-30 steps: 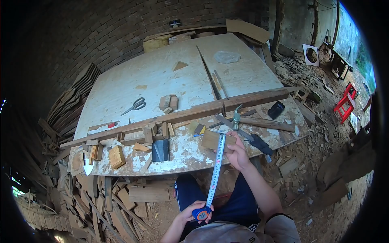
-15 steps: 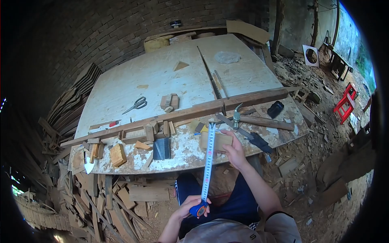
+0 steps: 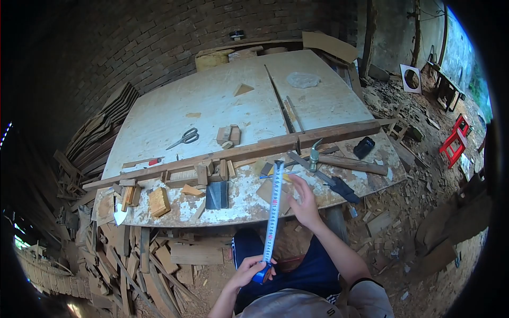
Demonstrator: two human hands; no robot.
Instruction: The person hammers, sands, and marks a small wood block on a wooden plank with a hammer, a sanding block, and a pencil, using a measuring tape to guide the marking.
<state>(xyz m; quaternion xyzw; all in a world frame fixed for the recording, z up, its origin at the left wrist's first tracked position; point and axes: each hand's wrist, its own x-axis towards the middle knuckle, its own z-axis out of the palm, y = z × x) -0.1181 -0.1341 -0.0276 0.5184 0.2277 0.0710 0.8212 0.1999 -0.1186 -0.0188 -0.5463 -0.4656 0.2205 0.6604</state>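
Observation:
My left hand (image 3: 251, 271) is closed around a blue tape measure (image 3: 262, 274) in front of my lap. Its blade (image 3: 274, 204) runs out over the table edge, the hooked tip lying above the worktop. My right hand (image 3: 306, 205) is at the table's front edge, thumb and fingers apart, with nothing gripped that I can see. Beside its thumb a flat wooden block (image 3: 266, 192) lies on the table, partly covered by the blade. A thin blue and yellow stick-like item (image 3: 289, 174) is close to the right fingertips.
A hammer (image 3: 314, 158), a dark-handled tool (image 3: 343, 190), and a black case (image 3: 363, 148) lie to the right. Scissors (image 3: 184, 138) sit beyond the long wooden beam (image 3: 238, 153). Several wood offcuts (image 3: 159, 202) and a dark block (image 3: 217, 195) are on the left.
The right hand has let go of the wooden block, which now lies on the table, and its fingers have spread. The tape stays extended in my left hand. The view has shifted slightly.

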